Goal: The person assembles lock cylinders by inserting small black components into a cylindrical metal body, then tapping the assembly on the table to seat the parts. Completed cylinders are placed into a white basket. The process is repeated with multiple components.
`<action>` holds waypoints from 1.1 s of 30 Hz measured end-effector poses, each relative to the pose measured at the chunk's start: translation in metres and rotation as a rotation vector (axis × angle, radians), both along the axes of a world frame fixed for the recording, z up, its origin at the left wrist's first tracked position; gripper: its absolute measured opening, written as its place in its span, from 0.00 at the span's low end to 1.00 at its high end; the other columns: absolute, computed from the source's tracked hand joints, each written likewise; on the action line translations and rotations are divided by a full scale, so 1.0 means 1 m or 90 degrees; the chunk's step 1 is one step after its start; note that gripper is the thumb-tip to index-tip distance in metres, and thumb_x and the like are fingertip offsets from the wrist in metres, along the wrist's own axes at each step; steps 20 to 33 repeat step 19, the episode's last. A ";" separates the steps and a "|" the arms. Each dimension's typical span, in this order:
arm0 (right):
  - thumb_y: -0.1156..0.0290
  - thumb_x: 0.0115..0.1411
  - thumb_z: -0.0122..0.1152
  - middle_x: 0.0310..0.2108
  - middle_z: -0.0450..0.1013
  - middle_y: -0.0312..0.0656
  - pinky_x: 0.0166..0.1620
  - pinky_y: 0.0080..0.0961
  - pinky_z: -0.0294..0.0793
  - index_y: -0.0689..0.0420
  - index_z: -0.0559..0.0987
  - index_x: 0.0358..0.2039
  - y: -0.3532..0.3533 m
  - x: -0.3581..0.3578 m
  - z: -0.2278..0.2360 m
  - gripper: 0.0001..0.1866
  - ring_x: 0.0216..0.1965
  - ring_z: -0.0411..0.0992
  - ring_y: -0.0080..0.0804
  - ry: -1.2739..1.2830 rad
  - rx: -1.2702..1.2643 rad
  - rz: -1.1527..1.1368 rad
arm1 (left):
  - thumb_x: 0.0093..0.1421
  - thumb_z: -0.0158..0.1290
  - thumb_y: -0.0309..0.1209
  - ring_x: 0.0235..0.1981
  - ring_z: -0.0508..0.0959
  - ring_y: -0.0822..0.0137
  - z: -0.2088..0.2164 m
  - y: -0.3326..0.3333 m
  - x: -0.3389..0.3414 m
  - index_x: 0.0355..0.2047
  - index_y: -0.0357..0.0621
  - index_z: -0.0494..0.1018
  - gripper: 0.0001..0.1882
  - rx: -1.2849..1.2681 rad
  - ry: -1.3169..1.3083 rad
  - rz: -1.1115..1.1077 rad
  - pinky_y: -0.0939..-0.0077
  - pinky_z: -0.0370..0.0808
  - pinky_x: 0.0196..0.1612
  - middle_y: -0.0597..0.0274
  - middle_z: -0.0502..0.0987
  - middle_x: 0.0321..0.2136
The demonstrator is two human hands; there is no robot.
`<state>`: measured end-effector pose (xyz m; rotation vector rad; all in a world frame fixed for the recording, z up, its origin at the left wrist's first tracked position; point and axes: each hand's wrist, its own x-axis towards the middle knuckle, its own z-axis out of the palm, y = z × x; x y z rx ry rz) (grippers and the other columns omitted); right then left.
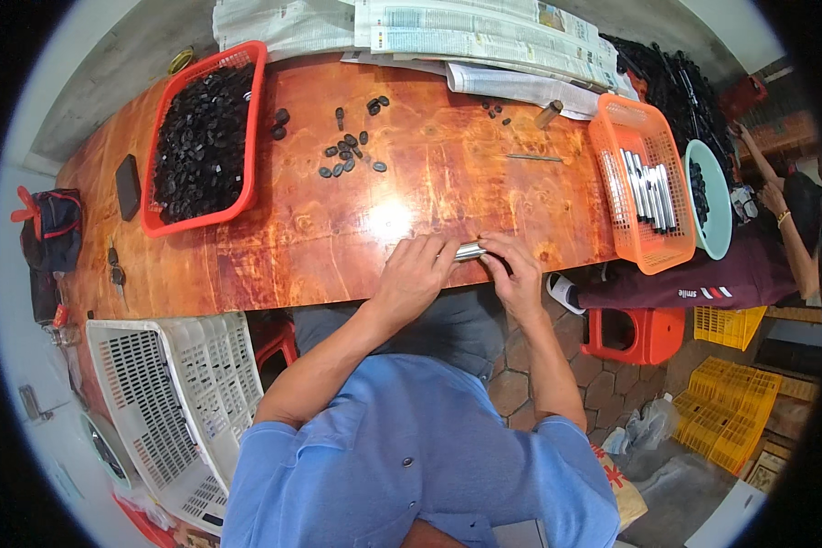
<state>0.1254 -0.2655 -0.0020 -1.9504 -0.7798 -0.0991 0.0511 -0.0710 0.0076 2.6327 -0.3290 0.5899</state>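
Note:
At the table's front edge, a short shiny metal tube (468, 251) lies crosswise between my hands. My left hand (417, 274) has its fingers wrapped round the left end, hiding most of it. Thumb and fingers of my right hand (513, 272) close on the right end. Farther off on the wooden table (320, 256) lie several small black oval plastic parts (347, 146). A thin metal rod (534, 158) rests at the right, near a small upright dark cylinder (549, 113).
Black parts fill a red basket (258, 110) at the left. An orange basket (623, 239) at the right holds silver tubes (648, 187); beside it stands a pale green basin (723, 228). Newspapers (484, 36) cover the far edge. A co-worker's arm (795, 247) shows at the far right.

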 end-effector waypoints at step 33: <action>0.84 0.53 0.67 0.44 0.79 0.51 0.48 0.34 0.78 0.64 0.80 0.39 0.001 -0.005 0.001 0.12 0.45 0.78 0.48 -0.060 -0.027 -0.008 | 0.57 0.61 0.38 0.36 0.74 0.62 0.000 0.001 -0.001 0.46 0.43 0.76 0.18 0.021 0.037 -0.007 0.66 0.69 0.37 0.61 0.72 0.33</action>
